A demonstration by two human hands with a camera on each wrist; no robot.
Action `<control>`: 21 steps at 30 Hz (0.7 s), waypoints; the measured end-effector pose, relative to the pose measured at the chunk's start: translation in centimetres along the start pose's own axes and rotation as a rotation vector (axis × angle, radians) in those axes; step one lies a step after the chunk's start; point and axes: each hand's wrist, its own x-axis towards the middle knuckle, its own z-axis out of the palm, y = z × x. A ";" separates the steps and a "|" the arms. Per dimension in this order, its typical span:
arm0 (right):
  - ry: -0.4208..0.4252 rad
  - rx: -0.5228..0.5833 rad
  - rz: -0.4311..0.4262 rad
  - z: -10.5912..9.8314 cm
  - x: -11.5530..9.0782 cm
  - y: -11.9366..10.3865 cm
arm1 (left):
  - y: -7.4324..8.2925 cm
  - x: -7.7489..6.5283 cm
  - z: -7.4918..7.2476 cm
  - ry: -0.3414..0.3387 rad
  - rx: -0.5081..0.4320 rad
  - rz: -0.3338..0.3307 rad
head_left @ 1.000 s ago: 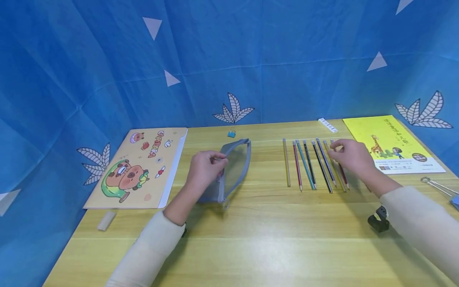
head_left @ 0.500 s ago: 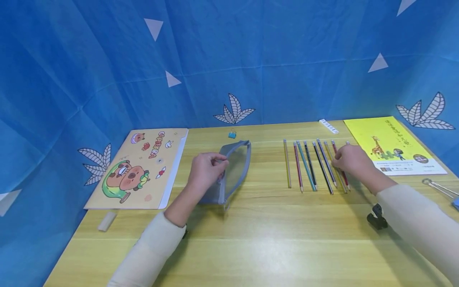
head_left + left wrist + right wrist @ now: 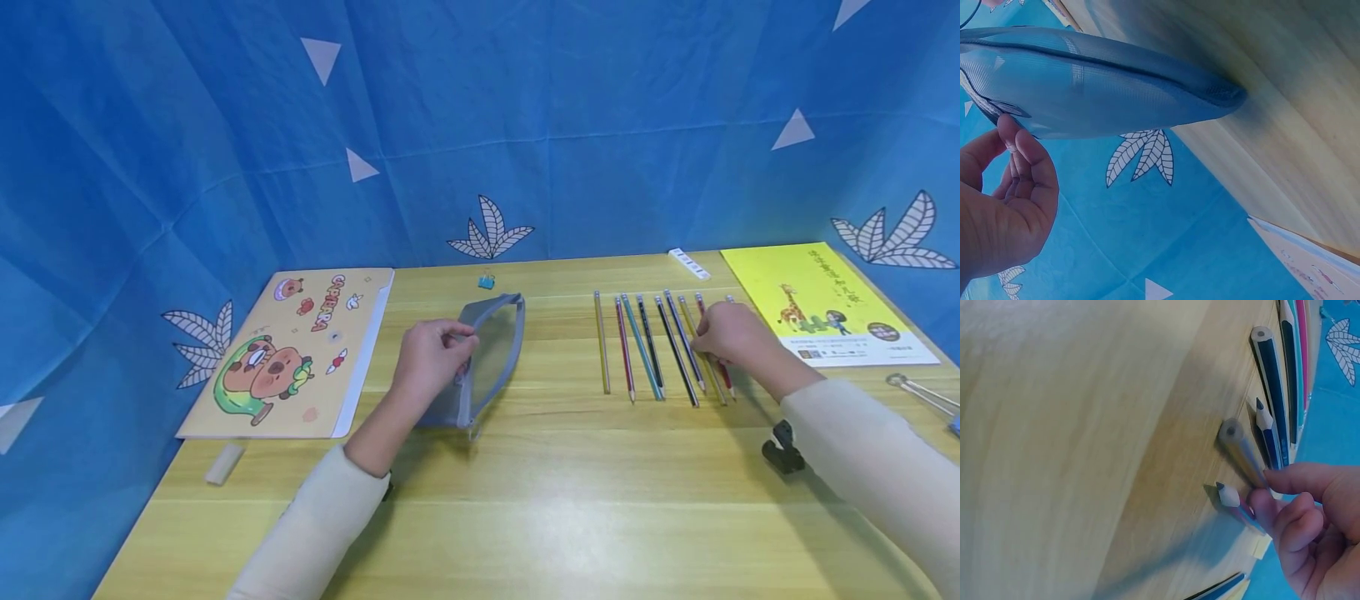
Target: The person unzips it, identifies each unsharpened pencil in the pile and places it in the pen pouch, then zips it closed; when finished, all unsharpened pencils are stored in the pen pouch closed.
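A grey mesh zip pouch point(image 3: 491, 358) stands on the table with its mouth gaping. My left hand point(image 3: 435, 358) pinches its upper edge between thumb and fingertip; the left wrist view shows this grip on the mesh pouch point(image 3: 1116, 94) closely. To the right, several pencils lie side by side, among them a teal pencil point(image 3: 642, 346) and a red pencil point(image 3: 625, 350). My right hand point(image 3: 738, 333) is at the right end of this row. In the right wrist view, its thumb and forefinger pinch a yellow unsharpened pencil point(image 3: 1241, 450), beside a sharpened red pencil point(image 3: 1232, 497).
A capybara folder point(image 3: 292, 350) lies at left, an eraser point(image 3: 224, 463) in front of it. Behind the pouch sits a blue binder clip point(image 3: 486, 281). A white strip point(image 3: 688, 263) and a yellow booklet point(image 3: 817, 304) lie at the back right, with a larger clip point(image 3: 922, 392) nearer.
My right hand has come down and slightly nearer onto the yellow pencil, uncovering the tops of the pencils beside it. The left hand and pouch stay in place.
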 end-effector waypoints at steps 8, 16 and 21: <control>0.037 0.023 0.008 -0.3 -0.3 -0.2 | -0.2 -0.1 0.1 0.002 -0.017 -0.009; 0.165 0.034 -0.005 -1.0 -1.0 -0.8 | -0.3 -0.1 0.0 0.009 -0.029 -0.014; 0.230 0.085 -0.015 -1.2 -1.4 -1.4 | -0.3 0.0 0.1 0.011 -0.029 -0.015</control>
